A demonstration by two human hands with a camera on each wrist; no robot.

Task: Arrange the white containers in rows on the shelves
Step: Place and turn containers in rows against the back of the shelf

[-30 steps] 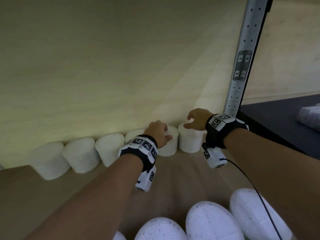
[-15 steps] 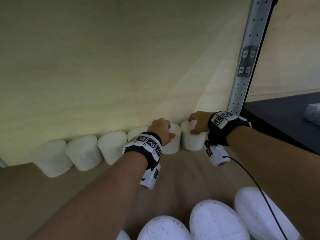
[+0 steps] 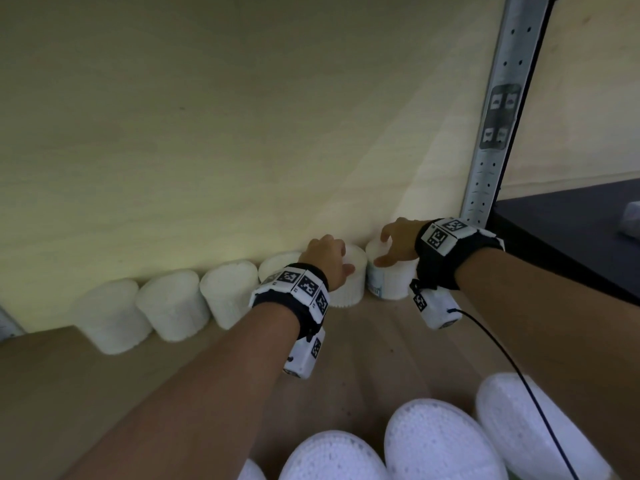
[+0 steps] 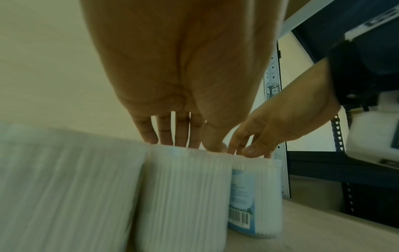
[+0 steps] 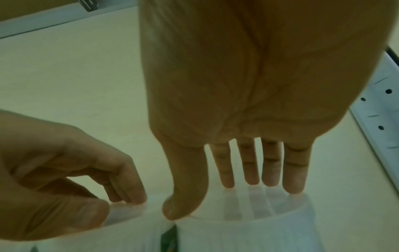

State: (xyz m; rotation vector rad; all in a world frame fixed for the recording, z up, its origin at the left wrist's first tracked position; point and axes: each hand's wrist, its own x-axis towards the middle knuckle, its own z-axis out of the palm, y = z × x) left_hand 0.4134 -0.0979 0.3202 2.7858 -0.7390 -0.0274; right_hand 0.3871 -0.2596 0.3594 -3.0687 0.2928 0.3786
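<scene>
A row of white ribbed containers stands along the back wall of the wooden shelf [image 3: 398, 341]. My left hand [image 3: 341, 261] reaches over the second container from the right [image 3: 351, 289] and pinches its top rim between thumb and curled fingers [image 4: 190, 145] [image 5: 114, 206]. My right hand [image 3: 384, 251] spans the lid of the rightmost container [image 3: 391, 282], which bears a blue label with a barcode [image 4: 239, 216]. Its fingertips [image 5: 270, 184] sit on the far edge and its thumb on the near edge. The two containers stand side by side, touching [image 4: 183, 196].
Three more white containers [image 3: 171, 306] continue the row to the left, and one is partly hidden behind my left wrist. Several white lids [image 3: 440, 445] sit at the shelf's front edge. A perforated metal upright [image 3: 491, 133] bounds the right end, with a dark surface [image 3: 571, 237] beyond it.
Both hands have moved forward and down onto the two rightmost containers. The right hand, which hovered above its container a second ago, now holds the lid.
</scene>
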